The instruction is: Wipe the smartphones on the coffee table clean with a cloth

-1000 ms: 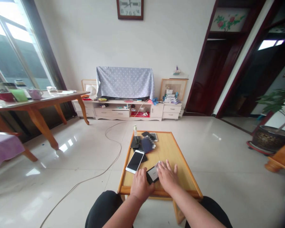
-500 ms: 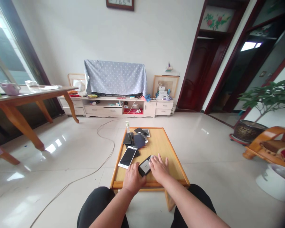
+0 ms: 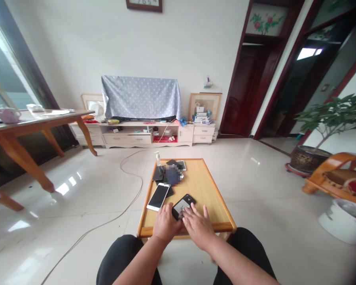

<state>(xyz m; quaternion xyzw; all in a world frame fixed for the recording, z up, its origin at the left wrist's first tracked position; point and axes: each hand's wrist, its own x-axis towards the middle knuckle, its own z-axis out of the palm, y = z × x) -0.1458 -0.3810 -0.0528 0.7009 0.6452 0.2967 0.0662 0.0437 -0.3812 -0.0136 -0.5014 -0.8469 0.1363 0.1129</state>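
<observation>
A black phone [image 3: 189,198] with a pale grey panel and a round camera lens at its far end lies slanted near the small table's front edge. My left hand [image 3: 165,225] curls at its near left side, fingers and thumb against the edge. My right hand [image 3: 198,226] lies over the phone's lower right part. Under its fingertips is a small crumpled grey piece that looks like a cloth [image 3: 181,211], pressed on the panel. A white phone with a dark screen [image 3: 158,196] lies to the left of my left hand.
The small wooden table [image 3: 209,190] also holds a pump bottle [image 3: 158,161], dark flat items and a blurred dark blue patch [image 3: 173,176] at its far left. A cable [image 3: 112,217] runs over the floor. A potted plant [image 3: 308,160] stands right.
My right hand has slid with the grey piece from the phone's far end toward its near end, uncovering the camera lens. My left hand stays at the phone's edge.
</observation>
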